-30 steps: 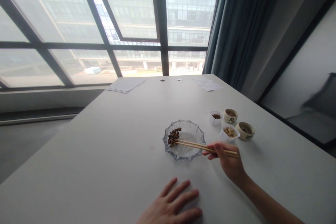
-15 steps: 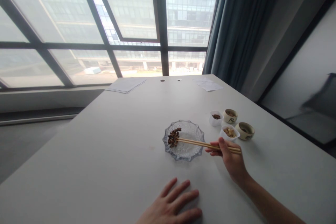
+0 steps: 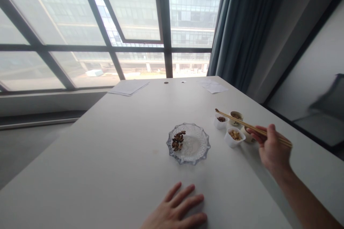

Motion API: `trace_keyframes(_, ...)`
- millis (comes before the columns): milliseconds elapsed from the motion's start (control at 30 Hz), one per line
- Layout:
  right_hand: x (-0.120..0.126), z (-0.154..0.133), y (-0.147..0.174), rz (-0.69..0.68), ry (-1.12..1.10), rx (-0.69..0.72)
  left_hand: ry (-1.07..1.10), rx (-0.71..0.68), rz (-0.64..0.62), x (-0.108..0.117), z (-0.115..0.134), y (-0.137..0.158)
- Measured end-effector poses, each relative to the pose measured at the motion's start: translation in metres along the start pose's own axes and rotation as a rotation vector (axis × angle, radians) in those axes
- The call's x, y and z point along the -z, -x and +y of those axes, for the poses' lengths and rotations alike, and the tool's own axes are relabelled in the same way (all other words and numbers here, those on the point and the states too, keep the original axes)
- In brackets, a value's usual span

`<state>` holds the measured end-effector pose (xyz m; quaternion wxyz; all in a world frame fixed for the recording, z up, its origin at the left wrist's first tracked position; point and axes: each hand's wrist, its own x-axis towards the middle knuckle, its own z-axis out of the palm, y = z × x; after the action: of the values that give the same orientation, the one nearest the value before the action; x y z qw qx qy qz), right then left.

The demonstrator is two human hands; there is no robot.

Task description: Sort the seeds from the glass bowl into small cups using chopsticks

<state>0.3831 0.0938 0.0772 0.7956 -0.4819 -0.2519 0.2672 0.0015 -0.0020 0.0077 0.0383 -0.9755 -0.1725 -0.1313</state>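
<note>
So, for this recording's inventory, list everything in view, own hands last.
Table: one, white, centre
Glass dish: one, clear, on table
Brown pieces: many, dark brown, dish's left side; more in far tub
Far tub: one, whitish, right of dish
Near tub: one, whitish, right of dish
Tan pieces: several, tan, in near tub
Far cup: one, cream, behind near tub
Near cup: one, cream, partly hidden
Chopsticks: two, tan, in right hand
Left papers: stack, white, far edge
Right papers: count unclear, white, far edge
Window: one, dark-framed, behind table
Curtain: one, blue-grey, right of window
Left hand: one, bare, on table
Right hand: one, bare, at right
</note>
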Motion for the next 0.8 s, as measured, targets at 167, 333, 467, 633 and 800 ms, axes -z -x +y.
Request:
trace_keyframes(167,0.011,-0.006,-0.02,0.069,0.083,0.062,0.025,0.001,0.017,0.005,0.0,-0.002)
trace_keyframes(333,0.016,-0.009,-0.026,0.063,0.137,0.087,0.036,0.001,0.034,0.006,0.0,-0.003)
trace_keyframes(467,0.018,-0.007,-0.028,0.071,0.163,0.106,0.021,0.0,0.004,0.004,-0.001,-0.001)
trace_keyframes(633,0.016,-0.006,-0.025,0.05,0.145,0.114,0.015,-0.002,-0.003,0.001,-0.001,0.0)
trace_keyframes(800,0.004,-0.007,-0.002,-0.042,0.128,0.114,0.025,-0.001,0.047,0.003,-0.001,-0.001)
